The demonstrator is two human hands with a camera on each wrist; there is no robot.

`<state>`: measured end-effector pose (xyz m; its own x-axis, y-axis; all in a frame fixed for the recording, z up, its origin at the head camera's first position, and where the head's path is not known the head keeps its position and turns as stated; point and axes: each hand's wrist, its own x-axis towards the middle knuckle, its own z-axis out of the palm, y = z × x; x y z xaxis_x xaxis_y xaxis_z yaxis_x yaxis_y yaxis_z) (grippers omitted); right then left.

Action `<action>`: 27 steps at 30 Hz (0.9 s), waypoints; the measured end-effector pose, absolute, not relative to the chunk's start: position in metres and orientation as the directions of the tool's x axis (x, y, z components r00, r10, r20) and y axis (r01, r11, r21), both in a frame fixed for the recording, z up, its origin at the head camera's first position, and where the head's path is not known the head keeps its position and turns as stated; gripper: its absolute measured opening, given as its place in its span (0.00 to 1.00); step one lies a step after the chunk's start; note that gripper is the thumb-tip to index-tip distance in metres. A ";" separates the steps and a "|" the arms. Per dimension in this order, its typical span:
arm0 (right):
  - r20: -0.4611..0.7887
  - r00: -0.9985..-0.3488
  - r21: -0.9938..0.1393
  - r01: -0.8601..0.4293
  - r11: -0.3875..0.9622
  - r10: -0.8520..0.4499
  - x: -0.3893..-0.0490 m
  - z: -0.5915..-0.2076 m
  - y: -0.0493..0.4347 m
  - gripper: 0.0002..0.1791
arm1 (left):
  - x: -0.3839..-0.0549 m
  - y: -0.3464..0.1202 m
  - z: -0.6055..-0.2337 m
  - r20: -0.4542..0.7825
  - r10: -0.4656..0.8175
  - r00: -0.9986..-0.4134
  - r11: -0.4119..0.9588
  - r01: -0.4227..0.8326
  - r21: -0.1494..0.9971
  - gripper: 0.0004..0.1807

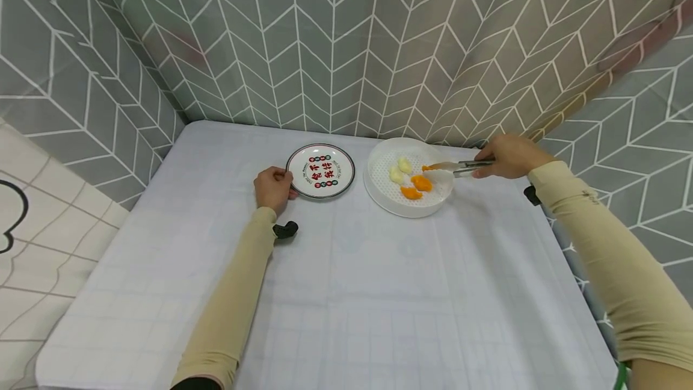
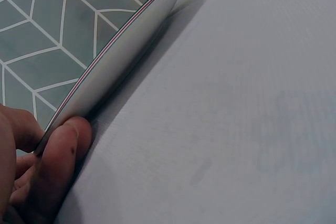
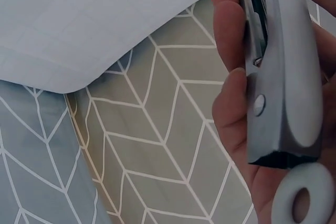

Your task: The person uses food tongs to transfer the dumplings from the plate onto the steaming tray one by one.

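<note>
My left hand [image 1: 273, 190] pinches the left rim of a white plate [image 1: 320, 171] with red print and a dark-edged border. In the left wrist view, fingertips [image 2: 79, 135] lie under the plate's rim [image 2: 113, 51], over a shadow on the cloth. My right hand [image 1: 514, 156] grips metal tongs [image 1: 457, 167], whose tips reach over a round white perforated tray [image 1: 394, 207] and meet an orange piece [image 1: 428, 167]. Other orange pieces [image 1: 421, 183] and pale yellow pieces [image 1: 397, 174] lie in the tray. The right wrist view shows the tongs' grey handle [image 3: 302, 66] in the palm, with a ring at its end.
A white cloth [image 1: 346, 294] covers the table, which ends at the back against a grey chevron-patterned curtain [image 1: 325, 47]. The same pattern runs along the right side. Pale tiled covering [image 1: 49, 245] shows at the far left. Plate and tray stand side by side near the back edge.
</note>
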<state>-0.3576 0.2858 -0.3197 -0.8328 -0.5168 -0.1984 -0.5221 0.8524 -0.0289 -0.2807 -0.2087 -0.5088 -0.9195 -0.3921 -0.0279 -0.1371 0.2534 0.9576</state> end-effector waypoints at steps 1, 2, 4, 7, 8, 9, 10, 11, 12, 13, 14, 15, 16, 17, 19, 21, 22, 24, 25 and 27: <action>-0.205 -0.831 -0.030 -0.523 0.852 -0.517 -0.358 -0.321 0.285 0.19 | -0.281 -0.209 -0.508 -0.028 -0.394 -0.919 0.249 -0.136 0.959 0.15; -0.212 -0.829 -0.033 -0.524 0.851 -0.518 -0.358 -0.321 0.284 0.18 | -0.281 -0.209 -0.508 -0.029 -0.394 -0.919 0.251 -0.138 0.958 0.15; -0.223 -0.829 -0.034 -0.519 0.854 -0.513 -0.358 -0.323 0.282 0.18 | -0.282 -0.209 -0.508 -0.032 -0.397 -0.917 0.248 -0.140 0.959 0.15; -0.237 -0.834 -0.030 -0.505 0.862 -0.497 -0.358 -0.325 0.281 0.19 | -0.282 -0.209 -0.509 -0.029 -0.402 -0.915 0.251 -0.141 0.958 0.15; -0.241 -0.836 -0.030 -0.502 0.865 -0.493 -0.358 -0.325 0.280 0.19 | -0.283 -0.209 -0.509 -0.029 -0.403 -0.915 0.252 -0.141 0.957 0.15; -0.246 -0.837 -0.031 -0.498 0.867 -0.489 -0.358 -0.326 0.280 0.20 | -0.283 -0.209 -0.509 -0.028 -0.405 -0.914 0.253 -0.141 0.957 0.15; -0.250 -0.838 -0.035 -0.494 0.869 -0.486 -0.359 -0.326 0.279 0.20 | -0.283 -0.209 -0.509 -0.027 -0.406 -0.914 0.254 -0.141 0.957 0.15; -0.253 -0.837 -0.039 -0.492 0.870 -0.484 -0.359 -0.326 0.279 0.21 | -0.283 -0.209 -0.509 -0.026 -0.406 -0.913 0.255 -0.141 0.957 0.15; -0.255 -0.837 -0.043 -0.490 0.871 -0.483 -0.360 -0.327 0.279 0.21 | -0.283 -0.210 -0.509 -0.026 -0.408 -0.913 0.256 -0.141 0.956 0.15; -0.256 -0.838 -0.047 -0.487 0.872 -0.482 -0.360 -0.327 0.279 0.21 | -0.283 -0.210 -0.509 -0.026 -0.408 -0.913 0.258 -0.142 0.956 0.15; -0.254 -0.838 -0.048 -0.487 0.872 -0.482 -0.361 -0.327 0.278 0.21 | -0.283 -0.210 -0.509 -0.025 -0.409 -0.912 0.259 -0.142 0.955 0.15; -0.252 -0.839 -0.048 -0.487 0.872 -0.483 -0.361 -0.328 0.278 0.22 | -0.283 -0.210 -0.509 -0.024 -0.409 -0.912 0.259 -0.141 0.955 0.15; -0.248 -0.840 -0.046 -0.488 0.872 -0.483 -0.362 -0.328 0.278 0.22 | -0.283 -0.210 -0.509 -0.023 -0.409 -0.912 0.258 -0.140 0.956 0.15; -0.246 -0.841 -0.041 -0.488 0.872 -0.483 -0.362 -0.328 0.278 0.22 | -0.283 -0.210 -0.509 -0.023 -0.409 -0.912 0.259 -0.140 0.956 0.15; -0.244 -0.842 -0.034 -0.488 0.872 -0.481 -0.363 -0.328 0.278 0.22 | -0.283 -0.210 -0.510 -0.026 -0.409 -0.912 0.255 -0.142 0.956 0.15; -0.247 -0.842 -0.031 -0.489 0.872 -0.480 -0.363 -0.328 0.278 0.22 | -0.284 -0.210 -0.510 -0.029 -0.408 -0.913 0.253 -0.144 0.957 0.15; -0.247 -0.841 -0.031 -0.490 0.871 -0.482 -0.363 -0.327 0.278 0.22 | -0.284 -0.210 -0.510 -0.031 -0.406 -0.913 0.254 -0.146 0.956 0.15; -0.246 -0.839 -0.039 -0.491 0.870 -0.485 -0.362 -0.325 0.277 0.24 | -0.284 -0.210 -0.510 -0.034 -0.406 -0.913 0.256 -0.149 0.955 0.15; -0.242 -0.839 -0.043 -0.492 0.870 -0.487 -0.361 -0.323 0.278 0.24 | -0.284 -0.210 -0.510 -0.036 -0.406 -0.913 0.257 -0.152 0.954 0.15; -0.235 -0.841 -0.050 -0.491 0.870 -0.488 -0.360 -0.320 0.278 0.25 | -0.284 -0.210 -0.511 -0.037 -0.405 -0.913 0.255 -0.152 0.955 0.15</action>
<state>-0.3605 0.2780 -0.3202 -0.8406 -0.4882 -0.2347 -0.4912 0.8696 -0.0500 -0.2842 -0.2100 -0.5105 -0.9134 -0.4053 -0.0368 -0.1517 0.2553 0.9549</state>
